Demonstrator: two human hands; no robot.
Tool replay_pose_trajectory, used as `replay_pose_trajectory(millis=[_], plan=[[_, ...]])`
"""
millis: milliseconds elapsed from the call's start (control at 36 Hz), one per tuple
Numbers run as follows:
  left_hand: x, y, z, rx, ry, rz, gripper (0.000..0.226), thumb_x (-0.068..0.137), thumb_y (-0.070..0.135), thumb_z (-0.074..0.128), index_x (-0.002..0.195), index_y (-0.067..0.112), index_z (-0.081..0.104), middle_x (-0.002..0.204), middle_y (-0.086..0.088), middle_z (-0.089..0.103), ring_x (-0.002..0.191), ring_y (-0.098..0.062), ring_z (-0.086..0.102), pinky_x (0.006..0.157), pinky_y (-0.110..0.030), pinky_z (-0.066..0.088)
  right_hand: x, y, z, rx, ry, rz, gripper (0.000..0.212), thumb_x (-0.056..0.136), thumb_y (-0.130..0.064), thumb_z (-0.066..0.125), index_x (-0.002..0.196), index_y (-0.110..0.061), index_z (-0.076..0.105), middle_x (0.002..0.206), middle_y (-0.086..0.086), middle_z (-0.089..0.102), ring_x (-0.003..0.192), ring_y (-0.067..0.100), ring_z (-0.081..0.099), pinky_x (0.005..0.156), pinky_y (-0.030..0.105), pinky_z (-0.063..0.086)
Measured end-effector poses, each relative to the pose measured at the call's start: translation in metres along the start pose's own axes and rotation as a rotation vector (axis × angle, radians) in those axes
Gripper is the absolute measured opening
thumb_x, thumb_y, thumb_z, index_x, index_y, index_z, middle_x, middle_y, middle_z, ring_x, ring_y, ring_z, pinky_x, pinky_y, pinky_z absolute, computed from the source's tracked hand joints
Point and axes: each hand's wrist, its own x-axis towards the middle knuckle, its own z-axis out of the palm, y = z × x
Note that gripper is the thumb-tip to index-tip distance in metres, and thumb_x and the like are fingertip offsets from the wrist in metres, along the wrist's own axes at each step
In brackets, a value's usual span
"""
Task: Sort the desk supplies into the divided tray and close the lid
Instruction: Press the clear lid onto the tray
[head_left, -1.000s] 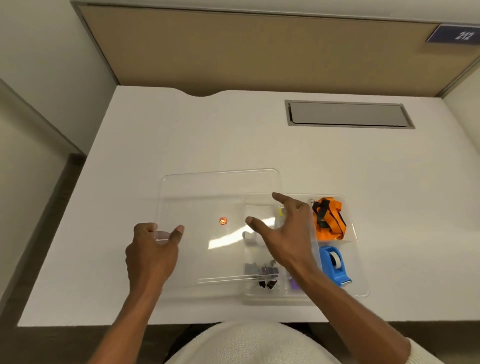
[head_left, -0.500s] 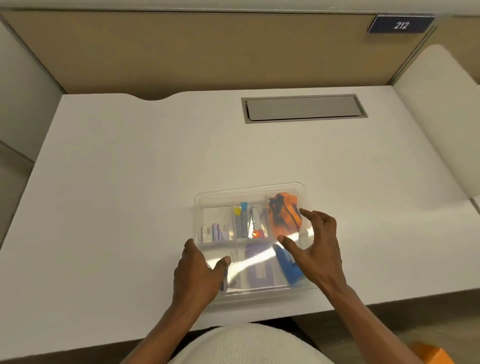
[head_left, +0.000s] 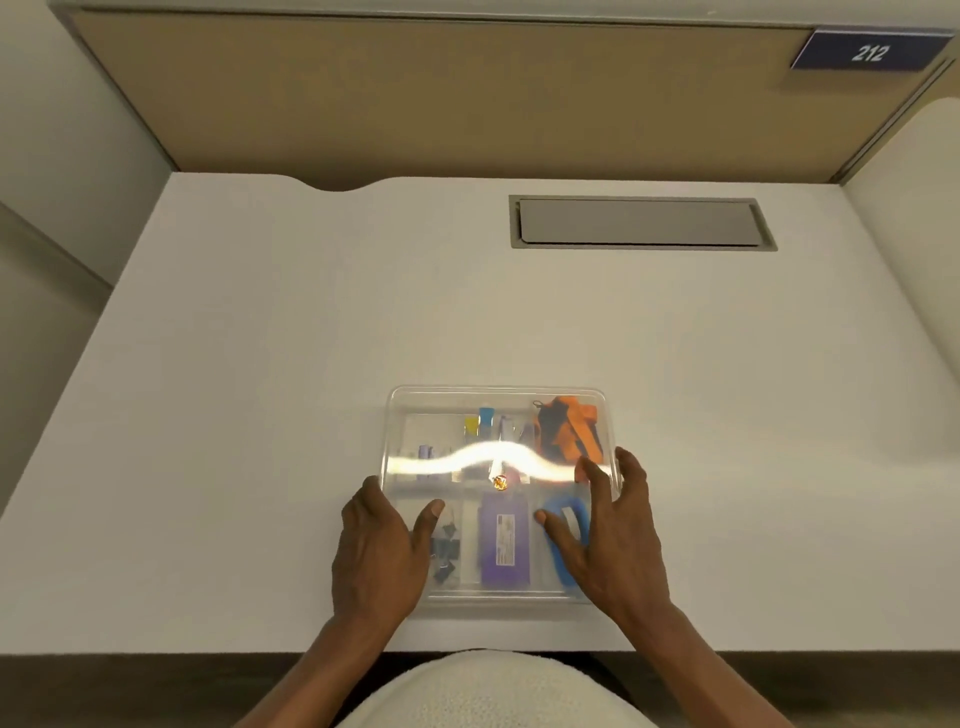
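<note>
- Since a second ago the clear lid (head_left: 498, 415) has come off the desk at the tray's left and now lies over the divided tray (head_left: 501, 597); both my hands came with it.
- White desk (head_left: 260, 364) lies bare to the left, to the right and beyond the tray, as far as the grey hatch (head_left: 641, 223); the tray sits near the desk's front edge.
- My left hand (head_left: 376, 551) lies flat on the lid's near-left edge, fingers spread, thumb on top, clasping nothing.
- My right hand (head_left: 615, 540) presses the right edge, fingers splayed over the rim, thumb on top.
- Under the lid: purple box (head_left: 504, 540) front middle, blue tape dispenser (head_left: 566, 514) front right, orange lanyard (head_left: 569, 428) far right, binder clips (head_left: 447, 551) front left.
</note>
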Motion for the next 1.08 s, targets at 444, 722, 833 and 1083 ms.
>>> replay_pose_trajectory(millis=[444, 722, 833, 1083], plan=[[0.027, -0.030, 0.024, 0.127, 0.042, 0.466, 0.104, 0.094, 0.077, 0.036, 0.166, 0.009, 0.002, 0.175, -0.011, -0.005, 0.162, -0.030, -0.001, 0.128, -0.048, 0.007, 0.004, 0.013, 0.025, -0.166, 0.002, -0.095, 0.096, 0.090, -0.079, 0.036, 0.163, -0.024, 0.004, 0.171, 0.009, -0.008, 0.158, 0.029, -0.003, 0.121, 0.058, 0.028], [0.038, -0.029, 0.030, 0.059, -0.020, 0.458, 0.126, 0.079, 0.089, 0.051, 0.166, 0.010, 0.004, 0.175, -0.009, -0.002, 0.162, -0.028, 0.002, 0.128, -0.041, 0.006, 0.005, 0.010, 0.025, -0.178, -0.002, -0.070, 0.098, 0.089, -0.080, 0.038, 0.163, -0.027, 0.002, 0.172, 0.006, -0.009, 0.158, 0.027, -0.003, 0.122, 0.056, 0.027], [0.039, -0.027, 0.027, 0.118, -0.028, 0.462, 0.132, 0.075, 0.092, 0.052, 0.166, 0.009, 0.004, 0.175, -0.010, -0.003, 0.162, -0.030, 0.000, 0.128, -0.043, 0.005, 0.005, 0.009, 0.026, -0.219, 0.013, -0.077, 0.098, 0.090, -0.080, 0.035, 0.163, -0.024, 0.003, 0.171, 0.009, -0.010, 0.158, 0.030, -0.003, 0.122, 0.056, 0.027], [0.035, -0.024, 0.020, 0.314, 0.017, 0.489, 0.123, 0.082, 0.092, 0.040, 0.165, 0.008, 0.006, 0.174, -0.014, -0.004, 0.162, -0.034, 0.001, 0.125, -0.057, 0.010, 0.005, 0.000, 0.017, -0.326, -0.037, -0.048, 0.095, 0.091, -0.080, 0.029, 0.163, -0.020, 0.010, 0.169, 0.021, 0.004, 0.157, 0.038, 0.005, 0.122, 0.060, 0.020]])
